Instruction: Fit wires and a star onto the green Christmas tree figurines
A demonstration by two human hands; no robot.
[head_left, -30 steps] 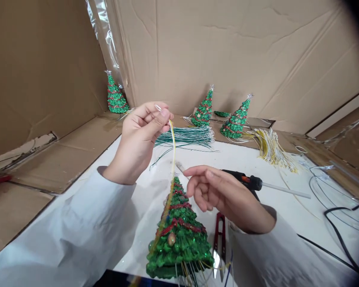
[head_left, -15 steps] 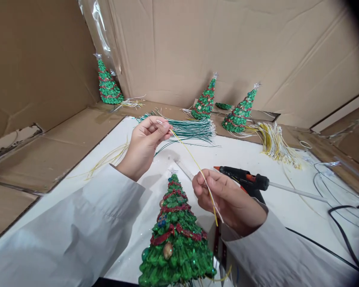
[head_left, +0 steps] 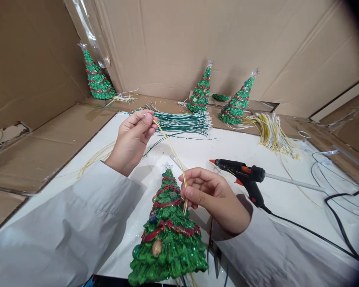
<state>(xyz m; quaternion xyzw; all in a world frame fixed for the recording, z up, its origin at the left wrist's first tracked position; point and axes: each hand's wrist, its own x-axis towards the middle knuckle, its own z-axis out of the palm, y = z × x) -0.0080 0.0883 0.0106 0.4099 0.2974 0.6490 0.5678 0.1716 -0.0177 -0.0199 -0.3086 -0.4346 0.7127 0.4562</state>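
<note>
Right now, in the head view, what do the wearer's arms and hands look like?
The left sleeve and right sleeve are long, loose and pale grey-white, plain and creased, reaching about to the wrists. No print or logo shows on either. The left hand and right hand are ungloved, five-fingered human hands; no rings or watch in sight.

Here's the yellow-and-white wire pair [head_left: 174,150], thin, gently bowed, slanting down toward the star-topped tree [head_left: 172,239]: upper end pinched beyond the tree's tip, lower ends poking out over its right flank. The tree glitters green, draped in red garlands.
</note>
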